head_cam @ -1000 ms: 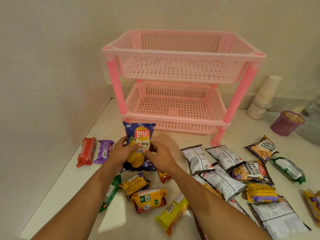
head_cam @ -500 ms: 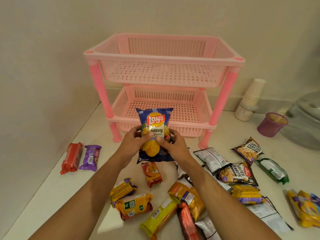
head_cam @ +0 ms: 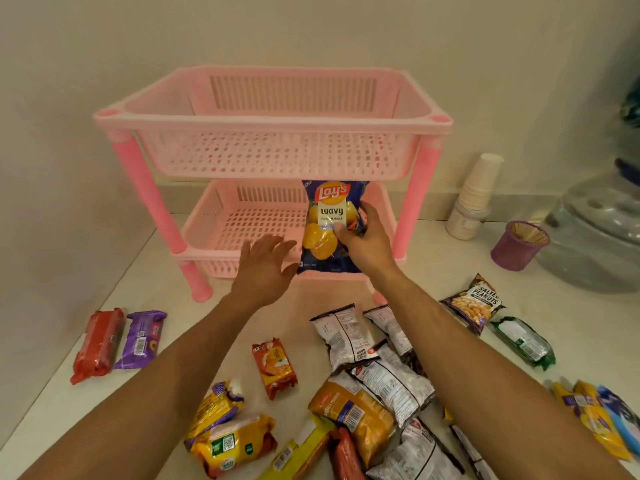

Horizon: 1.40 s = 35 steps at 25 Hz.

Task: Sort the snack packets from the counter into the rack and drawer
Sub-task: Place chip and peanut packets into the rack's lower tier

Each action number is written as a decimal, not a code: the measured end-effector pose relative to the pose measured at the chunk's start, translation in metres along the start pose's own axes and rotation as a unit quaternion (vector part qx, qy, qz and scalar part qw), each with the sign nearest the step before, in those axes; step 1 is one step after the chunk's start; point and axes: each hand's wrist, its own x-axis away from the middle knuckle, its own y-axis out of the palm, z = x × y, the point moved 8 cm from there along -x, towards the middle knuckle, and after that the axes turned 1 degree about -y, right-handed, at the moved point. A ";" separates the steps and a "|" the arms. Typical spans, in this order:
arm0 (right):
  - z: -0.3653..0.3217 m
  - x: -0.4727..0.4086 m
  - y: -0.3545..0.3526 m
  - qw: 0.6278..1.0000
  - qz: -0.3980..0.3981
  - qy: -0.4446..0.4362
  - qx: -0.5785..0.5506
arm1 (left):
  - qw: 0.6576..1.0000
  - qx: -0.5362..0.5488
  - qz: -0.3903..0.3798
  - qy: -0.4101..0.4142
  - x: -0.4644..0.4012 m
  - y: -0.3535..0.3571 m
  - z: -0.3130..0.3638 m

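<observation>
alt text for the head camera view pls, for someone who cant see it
A person's right hand holds a blue Lay's chips bag upright in front of the lower tier of an empty pink two-tier rack, while the left hand hovers open beside it. Many snack packets lie scattered on the white counter below.

Pink perforated rack; blue-yellow chips packet; red packet; purple packet.

Rack: one, two tiers. Lay's bag: one. Hands: two.

left hand splayed, right hand clenched
</observation>
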 end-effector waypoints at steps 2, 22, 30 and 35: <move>0.000 -0.020 0.001 0.999 0.021 0.015 0.029 | 1.000 0.012 0.005 -0.008 -0.002 0.004 -0.005; 0.051 -0.091 0.047 0.839 -0.170 -0.013 0.517 | 0.993 -0.087 0.037 0.072 0.005 0.010 -0.004; 0.092 -0.112 0.050 0.748 -0.283 0.059 0.598 | 0.991 -0.091 0.040 0.086 0.004 0.013 -0.004; 0.071 -0.101 0.049 0.783 -0.241 0.041 0.572 | 0.991 -0.104 0.012 0.081 0.003 0.016 -0.006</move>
